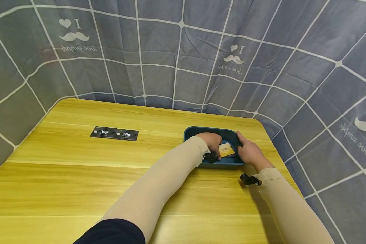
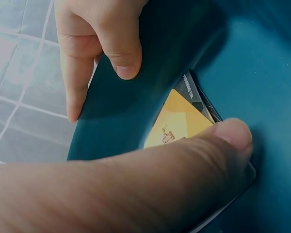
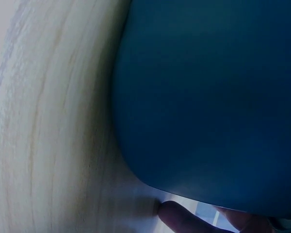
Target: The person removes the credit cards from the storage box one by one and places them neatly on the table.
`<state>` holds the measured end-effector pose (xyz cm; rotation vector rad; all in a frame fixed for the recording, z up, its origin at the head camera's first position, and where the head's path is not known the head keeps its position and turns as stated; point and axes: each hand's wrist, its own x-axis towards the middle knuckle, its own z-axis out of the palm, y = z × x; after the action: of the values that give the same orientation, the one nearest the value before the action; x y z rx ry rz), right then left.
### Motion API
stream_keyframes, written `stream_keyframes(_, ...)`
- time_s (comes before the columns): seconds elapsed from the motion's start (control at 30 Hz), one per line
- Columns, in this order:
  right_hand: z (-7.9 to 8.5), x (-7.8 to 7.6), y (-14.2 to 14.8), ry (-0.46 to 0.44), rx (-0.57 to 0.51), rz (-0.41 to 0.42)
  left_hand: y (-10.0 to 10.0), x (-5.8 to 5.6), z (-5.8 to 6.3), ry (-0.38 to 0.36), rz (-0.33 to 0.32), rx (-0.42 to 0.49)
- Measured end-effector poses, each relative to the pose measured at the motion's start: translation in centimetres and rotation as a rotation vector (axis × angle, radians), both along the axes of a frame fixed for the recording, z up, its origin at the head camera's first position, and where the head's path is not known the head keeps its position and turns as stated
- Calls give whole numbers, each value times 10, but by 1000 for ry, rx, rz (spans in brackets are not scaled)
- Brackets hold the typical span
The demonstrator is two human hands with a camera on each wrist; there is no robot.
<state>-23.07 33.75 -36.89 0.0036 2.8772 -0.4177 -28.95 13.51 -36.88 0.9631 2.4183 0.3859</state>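
1. One blue box (image 1: 222, 166) on the right of the wooden table (image 1: 79, 189), with a yellow card (image 1: 225, 150) atop dark cards (image 2: 188, 90) inside.
2. With the left hand (image 1: 209, 140), reaching into the box, thumb over the cards; with fingers hidden, impossible to tell whether pinching.
3. With the right hand (image 1: 251, 153), gripping the box's right wall closely, thumb inside, finger outside.
4. Well apart, leftward: two black VIP cards (image 1: 105, 132), side by side.

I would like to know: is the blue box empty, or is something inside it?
Not empty. Inside the blue box, the left wrist view shows a yellow card and dark card by the left hand.
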Motion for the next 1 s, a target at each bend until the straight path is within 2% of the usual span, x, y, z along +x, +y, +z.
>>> stream_keyframes(0.5,1,3,0,5,-4,-4,2,2,2,72,-66,-28)
stream_keyframes(0.8,0,2,-1,23,-4,14,1,0,1,69,-51,-13)
stream_keyframes(1.0,-3,0,2,37,14,40,7,-6,-7,47,-18,-18)
